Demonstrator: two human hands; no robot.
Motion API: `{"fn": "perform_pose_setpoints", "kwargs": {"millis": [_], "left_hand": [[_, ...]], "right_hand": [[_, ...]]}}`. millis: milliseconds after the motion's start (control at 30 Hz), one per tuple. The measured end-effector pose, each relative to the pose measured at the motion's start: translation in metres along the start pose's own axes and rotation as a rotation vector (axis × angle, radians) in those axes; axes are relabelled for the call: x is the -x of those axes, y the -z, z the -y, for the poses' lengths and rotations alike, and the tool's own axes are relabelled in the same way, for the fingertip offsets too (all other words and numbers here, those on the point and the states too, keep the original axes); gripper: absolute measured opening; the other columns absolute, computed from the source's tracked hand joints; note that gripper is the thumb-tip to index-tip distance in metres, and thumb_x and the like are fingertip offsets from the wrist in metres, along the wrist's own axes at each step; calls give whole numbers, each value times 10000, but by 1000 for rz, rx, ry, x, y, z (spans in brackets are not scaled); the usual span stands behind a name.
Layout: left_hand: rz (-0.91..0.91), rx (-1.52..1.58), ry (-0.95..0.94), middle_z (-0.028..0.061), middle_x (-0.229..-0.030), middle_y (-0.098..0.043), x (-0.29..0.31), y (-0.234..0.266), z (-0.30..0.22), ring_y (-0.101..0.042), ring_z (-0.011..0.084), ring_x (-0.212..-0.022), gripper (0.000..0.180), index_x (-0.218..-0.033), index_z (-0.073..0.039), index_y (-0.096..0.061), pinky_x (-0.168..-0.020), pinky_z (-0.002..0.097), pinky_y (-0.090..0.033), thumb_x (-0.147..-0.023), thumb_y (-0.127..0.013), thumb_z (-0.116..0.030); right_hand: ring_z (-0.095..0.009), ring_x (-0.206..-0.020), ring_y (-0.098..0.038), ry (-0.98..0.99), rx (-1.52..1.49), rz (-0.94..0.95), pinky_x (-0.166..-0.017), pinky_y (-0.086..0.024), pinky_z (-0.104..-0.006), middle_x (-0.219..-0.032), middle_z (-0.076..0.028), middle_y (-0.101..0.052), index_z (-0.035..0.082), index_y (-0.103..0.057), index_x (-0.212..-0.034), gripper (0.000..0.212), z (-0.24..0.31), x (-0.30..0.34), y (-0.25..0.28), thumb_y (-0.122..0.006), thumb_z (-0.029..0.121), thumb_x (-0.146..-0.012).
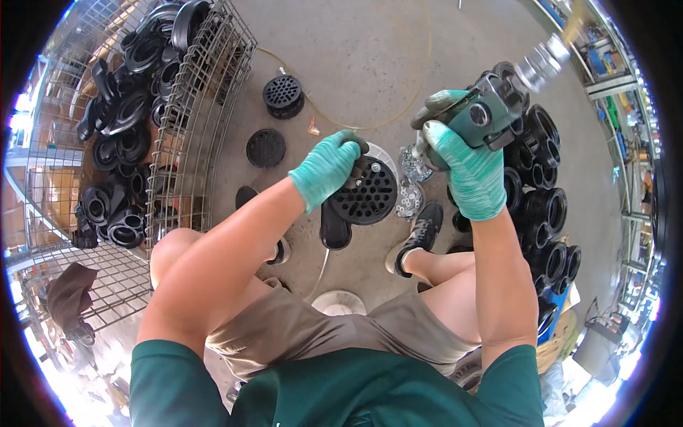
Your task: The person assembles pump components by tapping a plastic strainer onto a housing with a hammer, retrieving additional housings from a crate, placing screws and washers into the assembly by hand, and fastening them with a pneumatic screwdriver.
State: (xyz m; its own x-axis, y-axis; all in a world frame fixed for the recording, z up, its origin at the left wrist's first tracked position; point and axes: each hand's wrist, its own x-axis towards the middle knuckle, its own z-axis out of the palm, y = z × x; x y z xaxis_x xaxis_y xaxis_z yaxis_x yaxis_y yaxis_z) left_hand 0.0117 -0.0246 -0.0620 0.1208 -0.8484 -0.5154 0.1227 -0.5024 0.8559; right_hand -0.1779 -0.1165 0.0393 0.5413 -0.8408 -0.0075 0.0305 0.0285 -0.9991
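Tool up in my right hand, grate by my left hand.
My right hand holds the green tool tight. My left is at the far edge of the round black grate, between my feet; I can't tell if it pinches anything. Tubs of metal bits sit just beside.

- Wire cage at ten o'clock
- Black rings heaped inside it
- Dark brown cloth at eight o'clock, against lower mesh
- Black fittings piled at three o'clock
- Something blue at four o'clock, partly hidden
- Metal shelves at two o'clock, holding small goods
- Orange scrap toward eleven o'clock, on the gray floor
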Motion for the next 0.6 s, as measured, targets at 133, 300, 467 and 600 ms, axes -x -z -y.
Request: {"fn": "perform_pose_setpoints", "kwargs": {"millis": [133,300,467,600], "left_hand": [[156,814,101,172,-1098,-654,19,-3,-18,-678,329,-1053,251,-1145,57,-583,-926,466,-585,-948,-474,-54],[142,746,21,207,-1228,-627,38,-8,-32,-674,295,-1078,357,-1304,105,-533,-986,469,-577,-977,-463,-24],[79,659,7,155,-1186,-639,44,-12,-31,-681,241,-1020,337,-1311,63,-548,-950,427,-596,-995,-483,-35],[91,818,26,105,-1126,-648,42,-8,-29,-682,218,-949,332,-1304,25,-568,-911,385,-605,-980,-534,-38]], "right_hand": [[-100,-720,-648,-235,67,5,-648,-542,-256,-905,-51,-710,21,-655,-1095,250,4,8,5,-715,6,-853],[-138,-818,-682,-156,307,139,-766,-561,-303,-946,-62,-724,62,-650,-1118,308,-26,16,-5,-747,90,-827],[-238,-824,-700,-113,487,168,-788,-563,-354,-958,-121,-715,82,-626,-1142,356,-28,17,-10,-763,133,-818],[-264,-830,-704,-53,517,212,-778,-559,-356,-957,-131,-713,79,-620,-1167,383,-16,24,-19,-767,117,-815]]}}
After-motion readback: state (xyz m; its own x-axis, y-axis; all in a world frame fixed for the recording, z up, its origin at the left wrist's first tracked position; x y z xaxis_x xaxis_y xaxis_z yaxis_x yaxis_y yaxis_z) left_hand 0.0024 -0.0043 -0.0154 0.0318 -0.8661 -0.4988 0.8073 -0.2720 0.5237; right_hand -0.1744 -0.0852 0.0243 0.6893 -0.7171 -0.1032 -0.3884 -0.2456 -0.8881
